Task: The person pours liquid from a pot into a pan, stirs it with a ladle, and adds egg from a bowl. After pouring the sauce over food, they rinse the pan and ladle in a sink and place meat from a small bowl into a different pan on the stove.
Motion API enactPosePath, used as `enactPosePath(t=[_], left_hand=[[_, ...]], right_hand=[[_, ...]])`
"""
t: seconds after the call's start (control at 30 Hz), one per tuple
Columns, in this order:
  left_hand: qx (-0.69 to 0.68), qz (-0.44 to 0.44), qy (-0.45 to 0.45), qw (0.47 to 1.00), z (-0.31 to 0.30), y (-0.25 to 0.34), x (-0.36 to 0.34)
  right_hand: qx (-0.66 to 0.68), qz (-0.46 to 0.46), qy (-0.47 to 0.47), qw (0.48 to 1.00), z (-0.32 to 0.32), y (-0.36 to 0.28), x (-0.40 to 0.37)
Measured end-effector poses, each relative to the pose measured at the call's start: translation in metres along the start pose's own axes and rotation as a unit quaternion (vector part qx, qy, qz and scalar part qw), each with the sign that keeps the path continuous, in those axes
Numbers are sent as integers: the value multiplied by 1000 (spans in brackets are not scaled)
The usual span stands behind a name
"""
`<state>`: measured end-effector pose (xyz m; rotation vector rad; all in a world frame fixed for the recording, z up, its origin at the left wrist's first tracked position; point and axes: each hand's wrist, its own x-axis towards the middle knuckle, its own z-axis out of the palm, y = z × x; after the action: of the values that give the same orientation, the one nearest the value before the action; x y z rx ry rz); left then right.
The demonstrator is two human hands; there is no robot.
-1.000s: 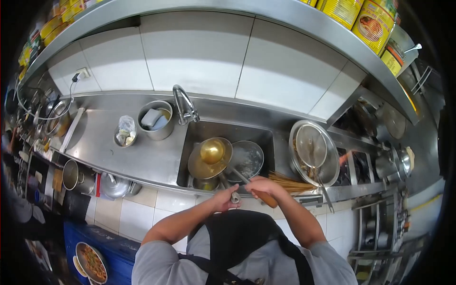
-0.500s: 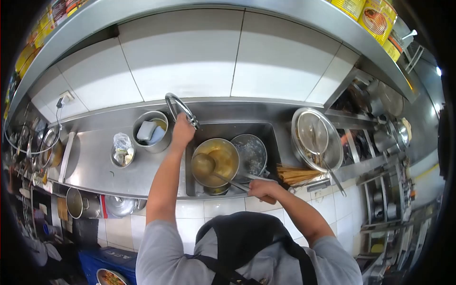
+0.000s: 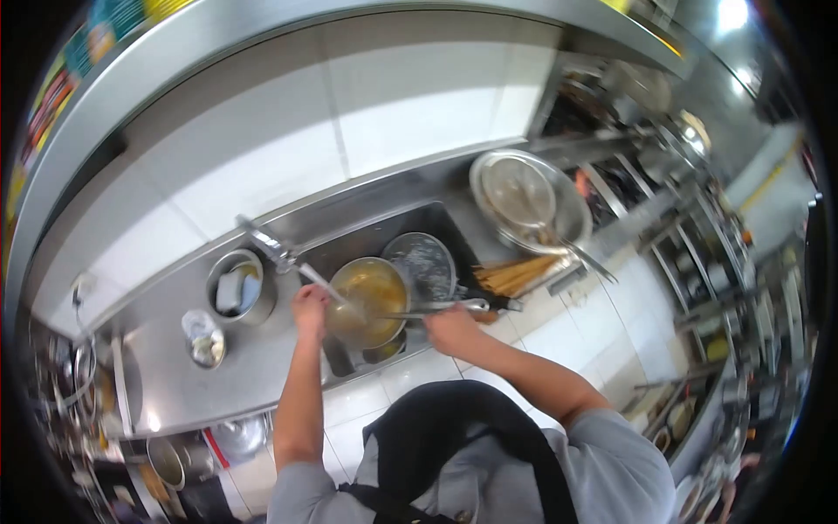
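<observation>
My right hand (image 3: 452, 331) is closed around the handle of a ladle (image 3: 403, 315), just beside a pot's metal handle. The ladle's bowl lies in a round metal pot (image 3: 374, 264) of cloudy yellowish liquid, in the sink (image 3: 347, 242). My left hand (image 3: 310, 307), a little blurred, is off the pot's left rim, its fingers loosely bent and holding nothing. A white stream of water (image 3: 321, 280) runs from the faucet (image 3: 278, 251) into the pot, close past that hand. Behind the pot sits a second round pan (image 3: 421, 262) with greyish, speckled water.
Left of the sink stand a metal pot (image 3: 263, 307) holding a sponge and a small bowl (image 3: 207, 358) with a plastic bag. At right are a strainer (image 3: 518, 194) over a large basin (image 3: 576, 205) and a bundle of wooden sticks (image 3: 515, 276). A shelf edge (image 3: 288, 24) runs overhead.
My left hand has left the faucet and come down beside the pot's left rim. Water now runs from the faucet. The view has tilted, and my right hand keeps the ladle.
</observation>
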<state>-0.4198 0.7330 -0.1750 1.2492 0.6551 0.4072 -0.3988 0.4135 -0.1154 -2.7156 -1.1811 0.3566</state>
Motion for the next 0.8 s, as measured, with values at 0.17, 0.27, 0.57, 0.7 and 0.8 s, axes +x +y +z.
enactPosePath(t=[0.17,0.27,0.57,0.7,0.8], left_hand=[[12,-35,-145,989,-33,-14,33],[-112,-99,-157,976,-73,-31,120],[-142,-184,-108,967,-61,11,157],[-172,-145,-282,932,-61,12,150],[-143,-165,-410,886,0,0,133]], right_hand=[[232,44,-16,972,22,-18,-24],[304,76,-32,949,48,-6,-67],[320,505,-219,772,161,45,-309],[344,654,-125,663,246,54,-388],[463,681,-59,564,249,46,-430]])
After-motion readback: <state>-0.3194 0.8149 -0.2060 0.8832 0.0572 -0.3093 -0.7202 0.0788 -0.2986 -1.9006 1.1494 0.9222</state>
